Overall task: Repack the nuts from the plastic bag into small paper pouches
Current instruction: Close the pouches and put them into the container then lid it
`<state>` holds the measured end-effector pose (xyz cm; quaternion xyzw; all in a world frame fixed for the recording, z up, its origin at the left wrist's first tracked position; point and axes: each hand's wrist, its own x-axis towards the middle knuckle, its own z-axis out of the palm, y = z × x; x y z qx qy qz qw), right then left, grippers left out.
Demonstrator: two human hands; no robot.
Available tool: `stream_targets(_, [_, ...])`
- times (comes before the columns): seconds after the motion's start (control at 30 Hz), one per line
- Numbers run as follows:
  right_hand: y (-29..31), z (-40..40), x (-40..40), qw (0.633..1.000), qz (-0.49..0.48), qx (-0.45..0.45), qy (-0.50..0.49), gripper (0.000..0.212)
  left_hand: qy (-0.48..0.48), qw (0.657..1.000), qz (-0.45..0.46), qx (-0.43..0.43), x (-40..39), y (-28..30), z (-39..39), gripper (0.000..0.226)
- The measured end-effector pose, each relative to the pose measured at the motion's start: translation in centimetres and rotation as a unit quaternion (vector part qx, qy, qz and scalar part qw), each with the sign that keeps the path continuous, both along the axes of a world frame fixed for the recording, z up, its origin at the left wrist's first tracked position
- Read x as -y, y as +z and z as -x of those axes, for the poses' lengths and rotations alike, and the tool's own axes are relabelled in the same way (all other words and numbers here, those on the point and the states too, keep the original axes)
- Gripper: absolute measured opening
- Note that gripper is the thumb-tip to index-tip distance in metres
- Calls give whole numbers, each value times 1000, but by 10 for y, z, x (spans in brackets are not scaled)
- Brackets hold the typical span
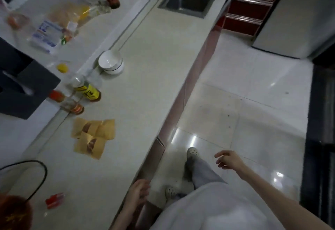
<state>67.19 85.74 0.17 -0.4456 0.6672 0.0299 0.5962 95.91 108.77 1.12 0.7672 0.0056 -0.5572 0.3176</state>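
Several small brown paper pouches (92,135) lie in a loose pile on the white counter (148,77), a few showing dark nuts through their windows. My left hand (138,190) hangs at the counter's front edge, fingers loosely curled, holding nothing. My right hand (228,160) is out over the floor, away from the counter, fingers relaxed and empty. A red plastic bag (15,211) shows at the bottom left corner, and I cannot tell what it holds.
A white bowl (111,62) stands mid-counter. Bottles (87,90) line the raised ledge, with a dark box (23,84) at left. A steel sink (188,0) lies far along the counter. A small red item (55,200) and a black cable (39,177) lie near me.
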Motion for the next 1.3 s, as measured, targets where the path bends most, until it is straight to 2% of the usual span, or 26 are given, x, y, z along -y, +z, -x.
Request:
stream_targets(0.3, [-33, 113, 14, 982, -66, -60, -169, 28, -186, 981, 19, 54, 189, 7, 19, 22])
stream_targets(0.5, [-39, 162, 43, 964, -115, -70, -230, 29, -237, 967, 42, 88, 307, 3, 39, 25])
stream_targets(0.67, [-44, 184, 84, 951, -121, -71, -277, 29, -285, 953, 29, 95, 369, -6, 57, 25])
stream_targets(0.97, [-35, 190, 240, 959, -67, -59, -268, 32, -275, 961, -18, 32, 471, -35, 79, 24])
stream_targets(1.3, [-13, 178, 431, 955, -15, -58, -290, 33, -315, 949, -19, 32, 653, -45, 75, 23])
